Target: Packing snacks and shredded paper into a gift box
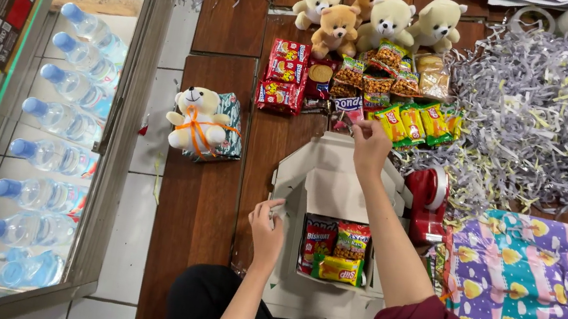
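An open white cardboard box [330, 183] lies on the wooden floor in front of me, with a red, a green-orange and a yellow snack pack [334, 250] inside. My left hand [266, 228] rests on the box's left wall, fingers curled on its edge. My right hand [371, 144] reaches past the box's far flap, fingers pinched at a small snack pack [350, 106] in the row of packs. Whether it grips the pack is unclear.
Rows of red, brown and yellow-green snack packs [407, 123] lie beyond the box, with several teddy bears [371, 15] behind. A wrapped bear bundle [206, 122] sits left. A red tape dispenser [428, 201], shredded paper [564, 115] and patterned wrapping paper [538, 306] lie right. Water bottles [57, 143] line a glass case on the left.
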